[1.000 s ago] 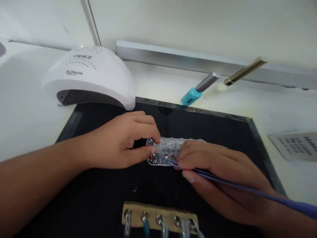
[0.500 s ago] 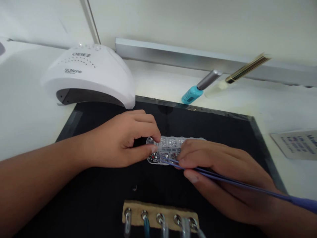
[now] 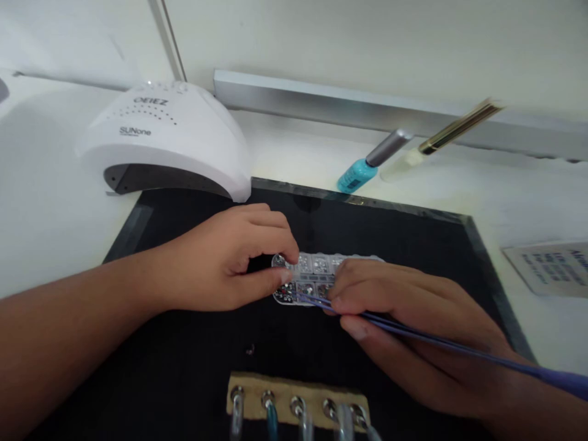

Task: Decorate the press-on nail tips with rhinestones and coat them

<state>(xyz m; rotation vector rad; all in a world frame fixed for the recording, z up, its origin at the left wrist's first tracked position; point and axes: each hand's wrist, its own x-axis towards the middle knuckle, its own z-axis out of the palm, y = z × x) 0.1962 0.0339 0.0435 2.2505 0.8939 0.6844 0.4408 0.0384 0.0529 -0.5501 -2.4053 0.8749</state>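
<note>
A clear compartment case point(image 3: 321, 264) of small shiny stones lies on the black mat point(image 3: 193, 373). My left hand point(image 3: 239, 260) pinches the case's left end between thumb and forefinger. Purple tweezers point(image 3: 441, 343) are held in my right hand point(image 3: 413, 318), between thumb and fingers. Their tips are at the lower row of compartments, near the left end, and look slightly apart; whether a stone is between them is too small to tell. My right fingers cover the right part of the case.
Nearest me, a tan strip point(image 3: 312, 392) carries several nail tips on round metal stands. A tiny piece point(image 3: 250, 350) lies above it. Behind are a white nail lamp point(image 3: 184, 135), a turquoise bottle point(image 3: 357, 176) and a gold-capped bottle point(image 3: 459, 128). A printed card point(image 3: 551, 266) is at right.
</note>
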